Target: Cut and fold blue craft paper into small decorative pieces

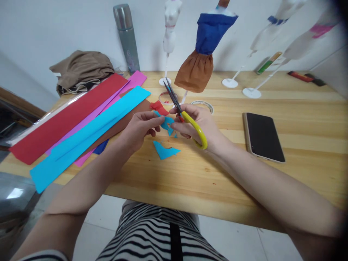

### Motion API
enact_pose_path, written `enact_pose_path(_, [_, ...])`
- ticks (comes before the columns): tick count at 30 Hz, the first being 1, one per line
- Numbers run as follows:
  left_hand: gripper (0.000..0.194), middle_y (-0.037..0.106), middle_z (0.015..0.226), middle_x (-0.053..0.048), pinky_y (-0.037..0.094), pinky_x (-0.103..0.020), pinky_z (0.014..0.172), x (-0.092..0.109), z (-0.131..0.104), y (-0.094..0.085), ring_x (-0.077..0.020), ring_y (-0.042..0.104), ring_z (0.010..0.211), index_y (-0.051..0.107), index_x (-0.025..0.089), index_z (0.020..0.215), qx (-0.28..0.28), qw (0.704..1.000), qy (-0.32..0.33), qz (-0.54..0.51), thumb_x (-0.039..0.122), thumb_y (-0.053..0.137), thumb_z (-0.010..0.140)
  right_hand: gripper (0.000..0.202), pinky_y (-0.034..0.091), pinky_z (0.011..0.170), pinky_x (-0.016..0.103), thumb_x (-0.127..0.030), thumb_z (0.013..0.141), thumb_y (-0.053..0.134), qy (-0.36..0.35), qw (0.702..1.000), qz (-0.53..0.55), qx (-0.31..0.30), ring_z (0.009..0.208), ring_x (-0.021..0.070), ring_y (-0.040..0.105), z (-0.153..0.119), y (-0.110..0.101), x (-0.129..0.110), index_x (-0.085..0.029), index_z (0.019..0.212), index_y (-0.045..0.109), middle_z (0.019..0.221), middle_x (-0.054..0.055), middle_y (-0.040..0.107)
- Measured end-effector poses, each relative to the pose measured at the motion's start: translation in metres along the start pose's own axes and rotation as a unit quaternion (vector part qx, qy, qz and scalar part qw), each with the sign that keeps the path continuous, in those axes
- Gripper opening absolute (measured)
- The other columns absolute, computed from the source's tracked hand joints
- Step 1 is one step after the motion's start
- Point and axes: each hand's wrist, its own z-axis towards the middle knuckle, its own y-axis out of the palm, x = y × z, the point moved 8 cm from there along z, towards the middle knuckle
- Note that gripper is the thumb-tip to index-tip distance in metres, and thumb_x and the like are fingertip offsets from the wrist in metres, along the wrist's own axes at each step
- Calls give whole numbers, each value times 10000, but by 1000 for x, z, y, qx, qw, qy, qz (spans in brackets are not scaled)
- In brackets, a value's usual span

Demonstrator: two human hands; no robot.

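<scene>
My left hand (145, 128) pinches a small cut piece of blue paper (166, 123) at its left side. Scissors with yellow handles (196, 128) rest in my right hand (197, 125), their dark blades pointing up and away to the left. The thumb and a finger of that hand are at the right edge of the same blue piece. Below the hands, a blue scrap (165, 150) lies on the wooden table (190, 181). A red paper scrap (160, 108) is just beyond the blue piece.
Long strips of red (70, 117) and blue paper (92, 136) lie at the left, near brown cloth (84, 69) and a flask (127, 40). A dressed mannequin (202, 50) and several others stand at the back. A phone (263, 136) lies at the right.
</scene>
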Motion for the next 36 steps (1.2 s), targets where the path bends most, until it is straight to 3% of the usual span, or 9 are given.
enact_pose_path(10, [292, 670, 622, -5, 317, -230, 433, -15, 1, 5, -78, 520, 469, 654, 184, 636, -22, 995, -73, -65, 313, 902, 719, 505, 349, 512, 255, -362, 551, 1022, -7, 1000, -18, -8, 528, 97, 477, 1, 1, -3, -247, 882, 659, 563, -108, 524])
enact_pose_path(16, [250, 663, 589, 12, 279, -218, 430, -17, -2, 8, -63, 506, 445, 680, 164, 656, -21, 991, -109, -76, 224, 821, 853, 500, 403, 532, 269, -355, 574, 1016, -5, 1000, -4, -21, 556, 131, 575, 1, 5, -3, -250, 872, 629, 555, -111, 494])
enact_pose_path(21, [212, 732, 665, -17, 312, -228, 447, -18, -2, 11, -74, 531, 470, 718, 151, 726, -31, 988, -114, -97, 248, 811, 890, 491, 374, 516, 262, -337, 572, 1015, -3, 1000, 0, -22, 505, 91, 465, 0, 4, -3, -245, 881, 644, 556, -118, 494])
enact_pose_path(24, [220, 738, 679, -18, 314, -225, 438, -19, -1, 11, -75, 537, 476, 720, 156, 720, -41, 987, -110, -109, 280, 834, 862, 491, 353, 511, 253, -343, 546, 1022, -2, 1000, -6, -5, 544, 102, 485, 0, 1, -2, -244, 865, 662, 567, -108, 509])
enact_pose_path(29, [298, 726, 676, -23, 319, -217, 420, -20, 2, 8, -67, 525, 466, 711, 165, 678, -51, 990, -92, -93, 298, 978, 671, 470, 335, 507, 257, -324, 562, 1013, -6, 1000, -1, 3, 573, 104, 486, 0, 1, 0, -234, 867, 667, 579, -96, 519])
enact_pose_path(36, [242, 707, 637, -30, 310, -207, 405, -23, 2, 6, -76, 541, 449, 694, 168, 649, -29, 990, -97, -97, 215, 888, 784, 485, 384, 528, 237, -354, 573, 994, -32, 999, -9, -9, 608, 105, 540, 3, 1, 1, -218, 894, 657, 629, -98, 539])
